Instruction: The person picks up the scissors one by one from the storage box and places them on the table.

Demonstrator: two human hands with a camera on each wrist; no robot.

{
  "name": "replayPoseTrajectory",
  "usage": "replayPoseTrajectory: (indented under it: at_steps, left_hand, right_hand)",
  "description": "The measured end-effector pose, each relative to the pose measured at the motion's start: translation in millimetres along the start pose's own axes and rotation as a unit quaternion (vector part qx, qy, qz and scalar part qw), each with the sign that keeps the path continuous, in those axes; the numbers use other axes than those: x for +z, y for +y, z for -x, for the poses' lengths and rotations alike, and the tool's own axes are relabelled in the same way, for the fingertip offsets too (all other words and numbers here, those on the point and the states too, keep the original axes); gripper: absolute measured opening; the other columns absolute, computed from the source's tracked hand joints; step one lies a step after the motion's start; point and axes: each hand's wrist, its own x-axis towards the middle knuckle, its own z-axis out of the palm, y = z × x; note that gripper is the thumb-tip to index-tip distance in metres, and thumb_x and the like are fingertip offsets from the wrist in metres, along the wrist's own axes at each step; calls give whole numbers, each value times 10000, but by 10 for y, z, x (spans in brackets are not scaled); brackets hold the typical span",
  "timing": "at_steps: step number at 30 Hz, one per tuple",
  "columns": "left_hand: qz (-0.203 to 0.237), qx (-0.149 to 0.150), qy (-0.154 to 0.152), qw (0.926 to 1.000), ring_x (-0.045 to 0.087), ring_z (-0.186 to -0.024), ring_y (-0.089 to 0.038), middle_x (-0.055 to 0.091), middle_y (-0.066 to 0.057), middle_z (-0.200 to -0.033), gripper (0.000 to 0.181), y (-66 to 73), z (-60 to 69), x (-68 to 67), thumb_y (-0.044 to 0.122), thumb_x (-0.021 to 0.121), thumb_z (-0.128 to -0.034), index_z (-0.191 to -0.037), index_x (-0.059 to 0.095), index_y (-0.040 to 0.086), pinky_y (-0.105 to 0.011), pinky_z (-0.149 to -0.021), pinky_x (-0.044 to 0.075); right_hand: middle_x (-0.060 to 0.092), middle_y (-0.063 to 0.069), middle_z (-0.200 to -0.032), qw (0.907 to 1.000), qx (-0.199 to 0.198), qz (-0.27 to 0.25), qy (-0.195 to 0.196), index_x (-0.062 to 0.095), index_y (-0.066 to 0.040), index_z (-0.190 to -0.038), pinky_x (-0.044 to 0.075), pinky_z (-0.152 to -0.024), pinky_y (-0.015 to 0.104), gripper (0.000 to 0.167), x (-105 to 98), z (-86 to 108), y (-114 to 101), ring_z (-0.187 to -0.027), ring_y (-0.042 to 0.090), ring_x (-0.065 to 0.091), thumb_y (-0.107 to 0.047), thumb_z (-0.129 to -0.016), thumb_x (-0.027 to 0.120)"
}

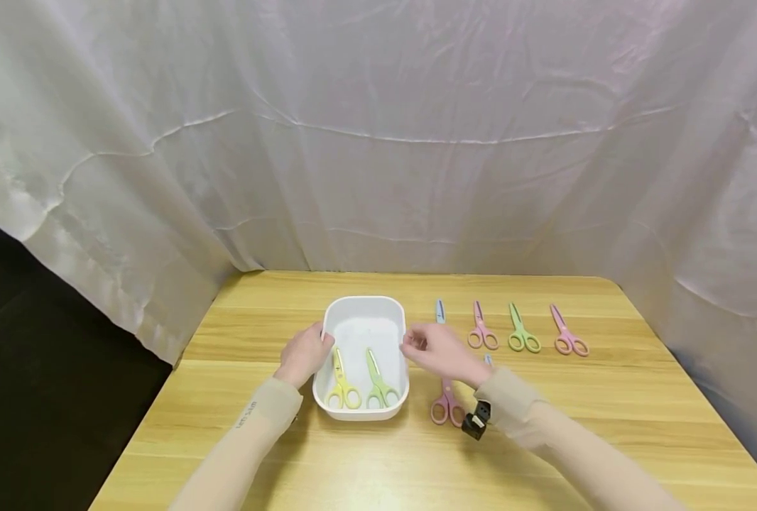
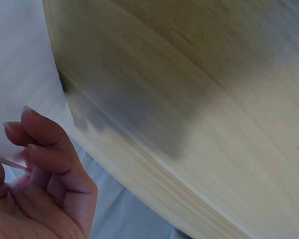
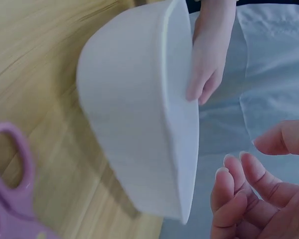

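A white plastic bin point(image 1: 362, 416) holds yellow scissors point(image 1: 340, 377) and green scissors point(image 1: 376, 376), both with handles toward me. My left hand point(image 1: 305, 355) grips the bin's left rim, thumb over the edge and fingers along the outer wall. Just off the right rim is my right hand point(image 1: 445, 351); the right wrist view shows its fingers point(image 3: 259, 174) loosely bent, thumb apart, holding nothing. Under that hand and wrist lie pink-handled scissors point(image 1: 447, 404), partly hidden. A blue scissors blade point(image 1: 439, 311) shows behind the hand, and another blue tip point(image 1: 488, 360) beside the wrist.
To the right, pink scissors point(image 1: 481, 330), green scissors point(image 1: 520, 330) and more pink scissors point(image 1: 565, 333) lie in a row on the wooden table point(image 1: 634, 411). A pale curtain point(image 1: 417, 199) hangs along the table's back and sides. A black camera point(image 1: 476, 420) hangs at my right wrist.
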Motion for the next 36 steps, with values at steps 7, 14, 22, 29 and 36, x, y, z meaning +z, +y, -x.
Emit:
replayPoseTrajectory:
  at_steps: [7, 14, 22, 29, 36]
  left_hand:
    - [39, 4, -3, 10000, 628, -709, -188, 701, -102, -978, 469, -9, -6, 9, 290, 448, -1014, -1420, 536, 71, -271, -552, 468]
    - [125, -23, -4, 9999, 634, -708, -190, 707, -112, -1004, 478, -14, -7, 14, 295, 444, -1016, -1431, 532, 76, -274, -556, 480]
    - [210, 93, 51, 9997, 655, -784, -202, 717, -121, -1100, 470, -19, -9, 16, 286, 456, -1006, -1410, 553, 66, -292, -606, 515]
    - [225, 87, 75, 9997, 654, -785, -211, 718, -120, -1058, 450, -18, -20, 17, 288, 459, -1000, -1365, 580, 56, -291, -606, 510]
    - [121, 194, 193, 9996, 650, -835, -233, 714, -131, -1083, 436, -51, -45, 39, 263, 457, -982, -1332, 600, 46, -323, -638, 510]
  right_hand:
    - [643, -15, -794, 9992, -72, -339, -222, 651, -126, -896, 493, -631, 201, 108, 113, -154, -132, -710, 78, 568, -211, -945, 606]
    - [677, 47, -830, 9946, 141, -867, -555, 663, -75, -937, 539, -625, 231, 123, 224, -282, -238, -712, 157, 653, -178, -949, 596]
    - [688, 125, -941, 9797, 766, -1632, -876, 646, -46, -1026, 556, -703, 239, 165, 373, -425, -322, -806, 235, 681, -182, -952, 587]
    - [693, 95, -970, 9592, 1385, -2288, -917, 634, -45, -1069, 618, -838, 369, 177, 526, -572, -371, -941, 350, 712, -173, -951, 603]
    - [658, 93, -906, 9546, 1544, -2411, -822, 632, -36, -1071, 603, -760, 273, 207, 643, -701, -368, -777, 148, 672, -142, -893, 628]
